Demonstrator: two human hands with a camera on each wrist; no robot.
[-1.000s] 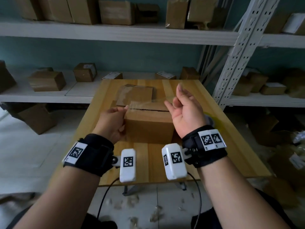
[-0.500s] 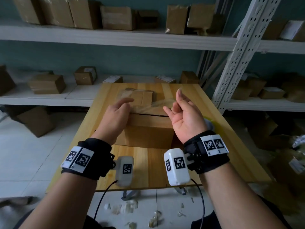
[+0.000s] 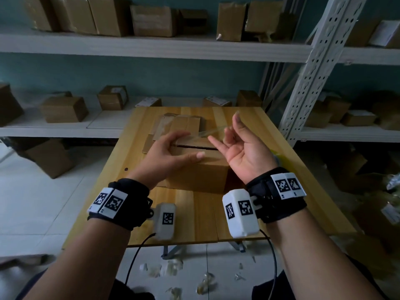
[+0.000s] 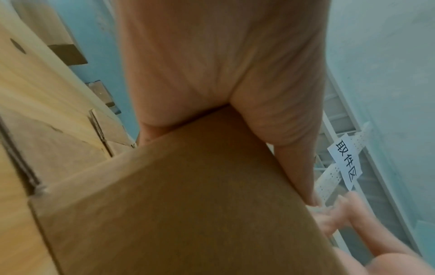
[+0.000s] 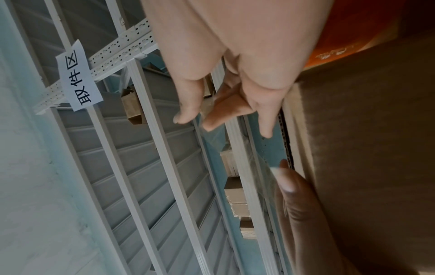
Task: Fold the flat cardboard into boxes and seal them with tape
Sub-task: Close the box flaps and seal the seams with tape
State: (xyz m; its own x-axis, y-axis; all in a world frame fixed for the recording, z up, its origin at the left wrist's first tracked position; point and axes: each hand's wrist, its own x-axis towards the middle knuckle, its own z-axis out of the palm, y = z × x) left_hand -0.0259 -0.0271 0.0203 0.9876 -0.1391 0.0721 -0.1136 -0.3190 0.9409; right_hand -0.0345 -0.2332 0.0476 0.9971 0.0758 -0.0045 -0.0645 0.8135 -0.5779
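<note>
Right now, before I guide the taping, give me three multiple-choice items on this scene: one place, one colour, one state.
1. The flat cardboard lies: A behind the box; B on the floor; C atop the box.
2. The table top is: A white; B pale wood; C black.
3. The tape strip is: A sealed on the seam; B on the floor; C in the air.

A: it lies beyond the box on the table.
B: wood grain shows.
C: it spans from the left hand to the right hand above the box.
</note>
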